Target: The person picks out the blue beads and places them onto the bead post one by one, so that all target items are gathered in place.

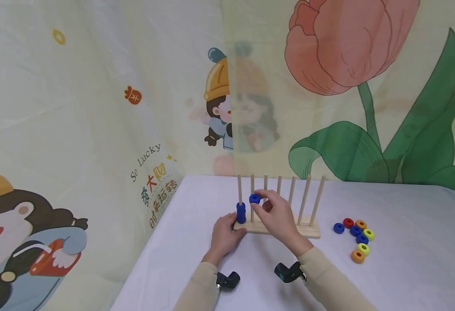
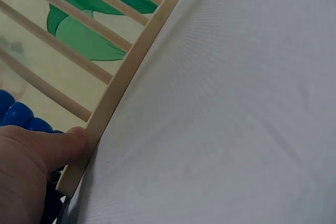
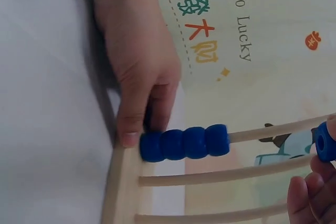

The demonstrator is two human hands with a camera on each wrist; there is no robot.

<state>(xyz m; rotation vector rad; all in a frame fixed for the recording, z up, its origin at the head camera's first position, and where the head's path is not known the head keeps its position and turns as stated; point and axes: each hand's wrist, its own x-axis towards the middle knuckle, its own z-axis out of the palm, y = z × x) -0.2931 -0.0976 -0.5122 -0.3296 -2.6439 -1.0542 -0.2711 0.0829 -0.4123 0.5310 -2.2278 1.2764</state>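
A wooden peg rack [image 1: 309,232] with a row of upright pegs stands on the table. Several blue ring beads [image 1: 240,213] are stacked on its leftmost peg. My left hand [image 1: 224,236] grips the left end of the base, its thumb [image 2: 71,142] on the front edge and the fingers behind. Between thumb and fingertips my right hand [image 1: 278,216] pinches one blue bead [image 1: 254,198], its hole showing. That bead overlaps the second peg from the left in the head view, below the peg's top. In the right wrist view only fingertips [image 3: 310,192] of the right hand show beside the bead.
Loose ring beads lie on the white tabletop [image 1: 406,259] right of the rack, among them a red one [image 1: 348,223], an orange one [image 1: 357,256], a yellow one [image 1: 368,234] and a blue one [image 1: 338,228]. A printed curtain [image 1: 165,86] hangs behind the table.
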